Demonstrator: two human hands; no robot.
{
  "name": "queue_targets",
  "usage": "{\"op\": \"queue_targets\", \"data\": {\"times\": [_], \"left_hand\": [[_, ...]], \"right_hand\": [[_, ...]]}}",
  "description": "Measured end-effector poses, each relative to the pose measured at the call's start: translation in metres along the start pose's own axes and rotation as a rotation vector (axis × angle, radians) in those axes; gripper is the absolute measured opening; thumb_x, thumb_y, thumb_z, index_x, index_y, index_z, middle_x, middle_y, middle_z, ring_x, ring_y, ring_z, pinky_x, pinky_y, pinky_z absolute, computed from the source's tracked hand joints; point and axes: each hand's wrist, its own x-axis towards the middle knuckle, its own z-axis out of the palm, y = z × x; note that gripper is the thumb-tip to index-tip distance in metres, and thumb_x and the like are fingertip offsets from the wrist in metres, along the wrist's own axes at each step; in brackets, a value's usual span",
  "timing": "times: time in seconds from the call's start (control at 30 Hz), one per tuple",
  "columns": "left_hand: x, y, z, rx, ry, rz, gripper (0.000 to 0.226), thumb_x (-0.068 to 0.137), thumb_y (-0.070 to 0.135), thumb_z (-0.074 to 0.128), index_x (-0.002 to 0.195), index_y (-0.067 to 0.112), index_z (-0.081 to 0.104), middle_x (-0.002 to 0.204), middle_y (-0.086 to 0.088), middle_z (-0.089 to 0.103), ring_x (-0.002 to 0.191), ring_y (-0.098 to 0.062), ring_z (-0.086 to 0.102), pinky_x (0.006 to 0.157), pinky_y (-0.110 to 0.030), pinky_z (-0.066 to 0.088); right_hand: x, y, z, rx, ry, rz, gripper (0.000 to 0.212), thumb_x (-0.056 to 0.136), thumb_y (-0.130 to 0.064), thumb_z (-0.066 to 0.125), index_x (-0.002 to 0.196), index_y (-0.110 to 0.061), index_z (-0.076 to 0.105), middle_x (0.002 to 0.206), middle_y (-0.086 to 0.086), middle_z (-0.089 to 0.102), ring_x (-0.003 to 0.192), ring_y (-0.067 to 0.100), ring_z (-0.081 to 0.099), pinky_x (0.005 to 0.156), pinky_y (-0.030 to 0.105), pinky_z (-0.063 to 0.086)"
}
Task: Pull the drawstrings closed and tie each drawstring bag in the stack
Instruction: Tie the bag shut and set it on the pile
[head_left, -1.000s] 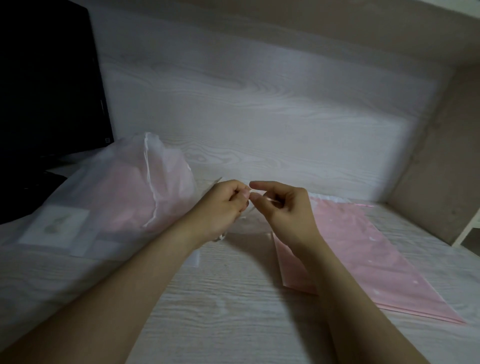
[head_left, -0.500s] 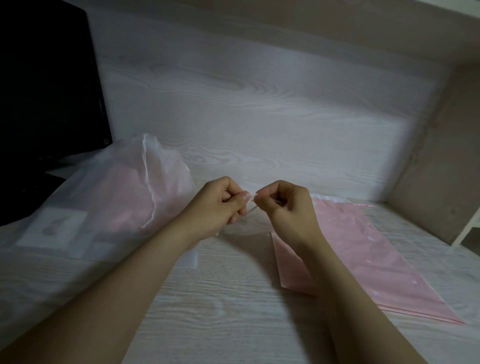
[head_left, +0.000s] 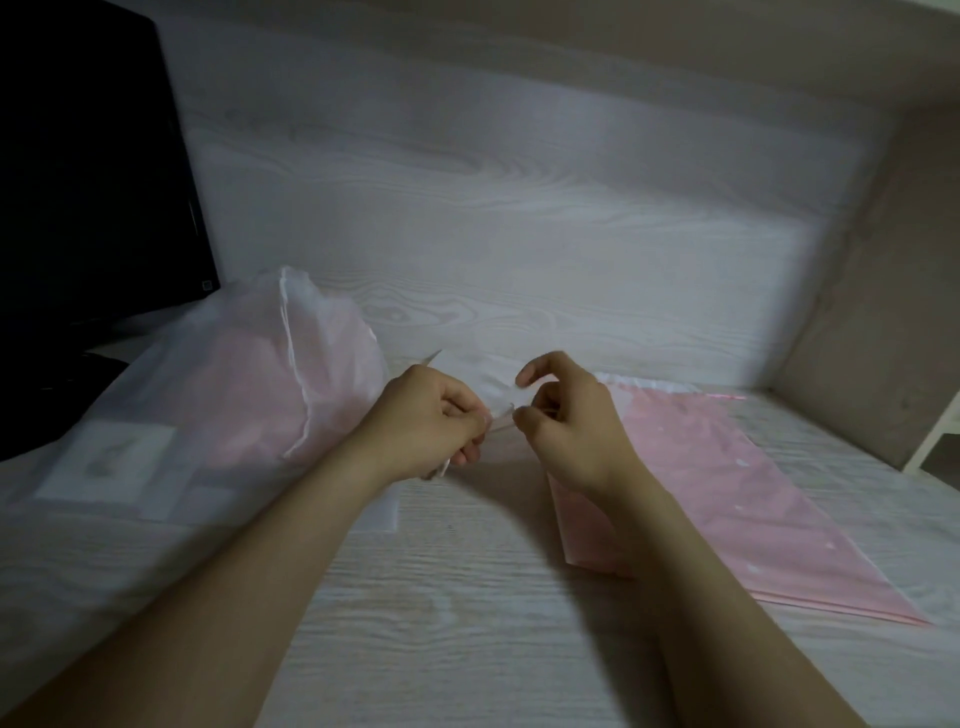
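Observation:
A flat stack of pink drawstring bags (head_left: 737, 499) lies on the pale wooden desk (head_left: 467, 623), right of centre, with its white gathered top edge at the back. My left hand (head_left: 431, 421) and my right hand (head_left: 566, 415) meet just left of that stack. Both pinch a thin white drawstring (head_left: 501, 415) that runs between their fingertips. My right index finger is lifted and curved above the cord. The bag mouth under the hands is mostly hidden.
A bulging translucent white bag (head_left: 218, 395) with pink contents and a paper label lies at the left. A black monitor (head_left: 88, 182) stands at the back left. A wood-grain back panel and a beige side wall (head_left: 893, 312) close off the desk.
My hands have stayed together over the bag's top. The right index finger has lifted off the cord, and the left fist has turned slightly down with the cord in it.

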Motion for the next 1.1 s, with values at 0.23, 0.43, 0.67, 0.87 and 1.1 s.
{"op": "queue_targets", "data": {"times": [0.23,0.43,0.67,0.87,1.1], "left_hand": [[-0.006,0.006,0.003,0.115,-0.078,0.083,0.011,0.097,0.013,0.072,0.09,0.013,0.079,0.069,-0.006,0.076,0.059,-0.01,0.069,0.053,-0.017,0.048],[-0.004,0.005,0.004,0.12,-0.088,0.138,0.014,0.098,0.019,0.074,0.085,0.016,0.079,0.068,-0.004,0.075,0.056,-0.005,0.066,0.052,-0.013,0.045],[-0.001,-0.003,0.0,-0.063,-0.133,0.05,0.015,0.103,0.014,0.069,0.096,0.004,0.078,0.073,-0.006,0.075,0.062,-0.013,0.066,0.049,-0.021,0.046],[0.001,-0.002,-0.003,-0.164,-0.156,0.012,0.017,0.104,0.017,0.066,0.101,0.006,0.079,0.084,-0.013,0.077,0.07,-0.019,0.068,0.065,-0.033,0.051],[0.005,-0.005,-0.001,-0.276,-0.045,-0.022,0.017,0.104,0.011,0.065,0.1,0.002,0.079,0.083,-0.009,0.074,0.069,-0.011,0.065,0.061,-0.022,0.052]], "right_hand": [[0.004,-0.014,-0.008,0.536,0.001,0.209,0.019,0.09,0.006,0.061,0.1,-0.01,0.062,0.057,0.003,0.049,0.052,0.016,0.039,0.049,0.025,0.033],[0.005,-0.014,-0.008,0.649,0.034,0.237,0.025,0.094,0.001,0.062,0.118,-0.007,0.061,0.081,0.014,0.071,0.053,0.022,0.043,0.05,0.028,0.032],[0.014,-0.009,-0.017,0.908,0.464,0.199,0.022,0.094,-0.001,0.067,0.116,-0.007,0.068,0.101,0.012,0.077,0.06,0.019,0.054,0.055,0.03,0.044],[0.016,0.01,-0.006,0.123,0.439,-0.096,0.024,0.107,-0.012,0.046,0.127,-0.013,0.06,0.101,-0.004,0.077,0.089,0.01,0.071,0.077,0.023,0.052],[0.01,0.019,0.001,-0.395,0.304,-0.172,0.019,0.094,-0.013,0.063,0.104,-0.023,0.074,0.102,-0.002,0.06,0.1,0.021,0.06,0.086,0.041,0.048]]}}
